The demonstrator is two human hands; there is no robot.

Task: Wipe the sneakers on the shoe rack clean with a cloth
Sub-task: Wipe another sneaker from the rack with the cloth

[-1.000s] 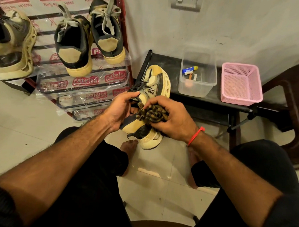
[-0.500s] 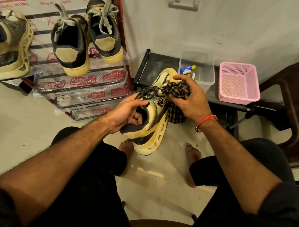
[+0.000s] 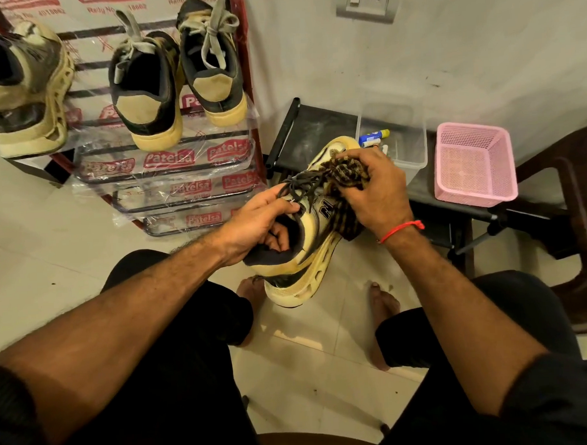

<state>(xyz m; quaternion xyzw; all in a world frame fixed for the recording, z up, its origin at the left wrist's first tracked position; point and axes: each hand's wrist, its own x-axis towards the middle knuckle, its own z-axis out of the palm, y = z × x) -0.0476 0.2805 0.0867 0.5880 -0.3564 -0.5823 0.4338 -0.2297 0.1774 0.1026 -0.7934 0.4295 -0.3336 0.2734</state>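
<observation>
A cream and black sneaker [image 3: 307, 255] with dark laces is held in the air above the floor, toe pointing away. My left hand [image 3: 255, 224] grips it at the collar, fingers curled inside the opening. My right hand [image 3: 374, 188] holds a bunched brown checked cloth [image 3: 345, 173] and presses it against the sneaker's upper near the toe. On the red shoe rack [image 3: 246, 100] at the upper left sit three more sneakers: a chunky one [image 3: 24, 96] and a dark pair [image 3: 145, 91] with grey laces.
A black low table [image 3: 318, 127] stands against the wall, bearing a clear plastic box [image 3: 413, 149] with small tubes and a pink mesh basket [image 3: 474, 167]. A dark wooden chair [image 3: 581, 209] is at the right. My bare feet rest on the pale tiled floor.
The sneaker was turned from sole-side toward me to its side, toe away. My right hand with the cloth moved from the heel area up to the toe end.
</observation>
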